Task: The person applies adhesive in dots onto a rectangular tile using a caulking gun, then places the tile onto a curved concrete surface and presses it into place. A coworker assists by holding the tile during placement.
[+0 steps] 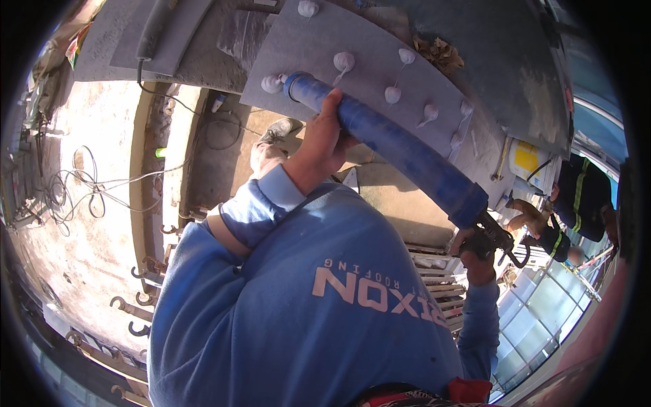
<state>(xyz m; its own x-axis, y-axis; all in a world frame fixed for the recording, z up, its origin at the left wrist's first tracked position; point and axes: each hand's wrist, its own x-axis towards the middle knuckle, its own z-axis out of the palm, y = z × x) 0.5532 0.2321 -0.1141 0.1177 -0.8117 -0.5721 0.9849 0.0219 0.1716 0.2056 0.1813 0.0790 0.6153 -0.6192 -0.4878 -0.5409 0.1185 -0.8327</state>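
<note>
One blue caulking gun [400, 152], long-barrelled, lying diagonally across the middle of the view, nozzle end up-left against a grey steel plate [380, 61], trigger end down-right. Eight white sealant dabs counted on the plate, each capping a fastener; nearest one [272, 83] just beside the nozzle, another [344, 61] just above the barrel. One clump of dry brown leaves [439, 53] on the plate's upper right.

Two hands on the tool. Left hand [324, 136] wrapped around the forward part of the barrel, fingers closed over it, wrist bent upward, blue sleeve cuff [261, 207] pushed back on the forearm. Right hand [478, 254] closed around the dark metal trigger and handle [498, 239] at the rear end, arm bent up from below; fingers partly hidden behind the handle.

Blue long-sleeved shirt [319, 305] filling the lower centre and blocking most of what lies beneath. One shoe [271, 139] visible past the left forearm, on a concrete ledge. Loose cables [81, 186] strewn on the sunlit ground far below at left. Row of rusted hooked bars [139, 298] along the edge at lower left. One yellow-and-white container [529, 163] under the plate at right. A second person in dark clothing with reflective stripes [580, 197] at the right edge, well apart from the tool.
</note>
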